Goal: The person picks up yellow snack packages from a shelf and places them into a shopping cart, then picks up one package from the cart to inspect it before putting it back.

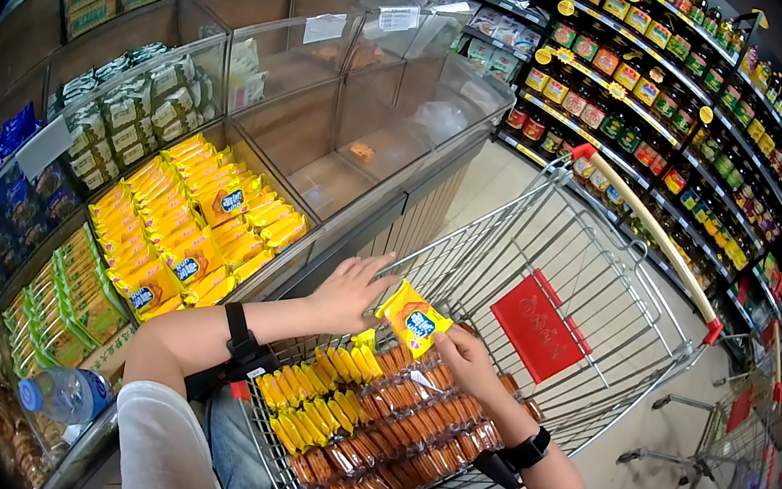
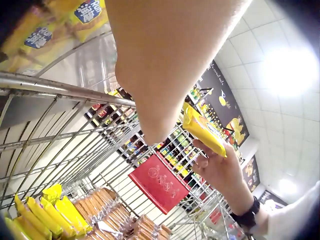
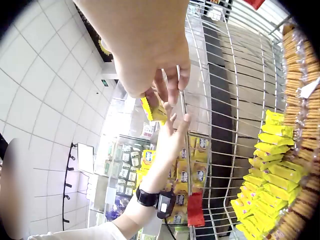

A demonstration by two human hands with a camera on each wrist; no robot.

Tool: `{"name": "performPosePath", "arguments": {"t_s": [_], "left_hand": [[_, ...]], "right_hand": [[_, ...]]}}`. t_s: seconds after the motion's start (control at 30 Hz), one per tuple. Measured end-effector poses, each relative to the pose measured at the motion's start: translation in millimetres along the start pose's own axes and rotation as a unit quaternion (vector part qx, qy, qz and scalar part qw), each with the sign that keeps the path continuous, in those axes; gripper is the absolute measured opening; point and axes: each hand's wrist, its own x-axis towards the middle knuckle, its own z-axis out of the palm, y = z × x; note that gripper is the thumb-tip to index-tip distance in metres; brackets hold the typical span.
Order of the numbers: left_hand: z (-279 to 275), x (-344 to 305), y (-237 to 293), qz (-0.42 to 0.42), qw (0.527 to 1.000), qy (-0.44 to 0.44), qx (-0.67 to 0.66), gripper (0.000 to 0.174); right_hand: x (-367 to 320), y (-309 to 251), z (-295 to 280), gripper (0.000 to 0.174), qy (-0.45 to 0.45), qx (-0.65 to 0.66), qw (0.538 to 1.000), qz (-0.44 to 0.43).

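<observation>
A yellow snack packet (image 1: 415, 319) is pinched by the right hand (image 1: 469, 359) at its right end, above the cart. Beside the packet's left end is the left hand (image 1: 351, 289), fingers spread and fairly straight; in the head view its fingertips are near or touching the packet, I cannot tell which. In the left wrist view the packet (image 2: 204, 131) rests in the right hand (image 2: 223, 172). Below, the cart holds rows of yellow packets (image 1: 314, 390) and brown packs in clear wrap (image 1: 404, 429).
At the left, a bin of yellow packets (image 1: 181, 228) adjoins green packets (image 1: 65, 297) and clear-walled bins (image 1: 298, 119). A water bottle (image 1: 65, 395) lies at the lower left. Jar shelves (image 1: 628, 78) stand behind the cart's red panel (image 1: 540, 328); another cart (image 1: 738, 428) is at right.
</observation>
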Motion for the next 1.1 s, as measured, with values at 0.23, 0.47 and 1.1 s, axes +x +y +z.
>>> {"name": "performPosePath", "arguments": {"t_s": [0.23, 0.47, 1.1], "left_hand": [[4.2, -0.5, 5.7, 0.014, 0.98, 0.002, -0.2, 0.062], [3.9, 2.5, 8.4, -0.101, 0.911, -0.074, -0.394, 0.039], [4.0, 2.4, 8.5, 0.003, 0.917, -0.196, -0.346, 0.032]], "right_hand": [[2.4, 12.7, -0.5, 0.024, 0.007, -0.009, 1.0, 0.001], [0.7, 22.3, 5.7, 0.027, -0.044, -0.069, 0.994, 0.075], [8.0, 12.8, 23.3, 0.043, -0.033, -0.226, 0.964, -0.137]]}}
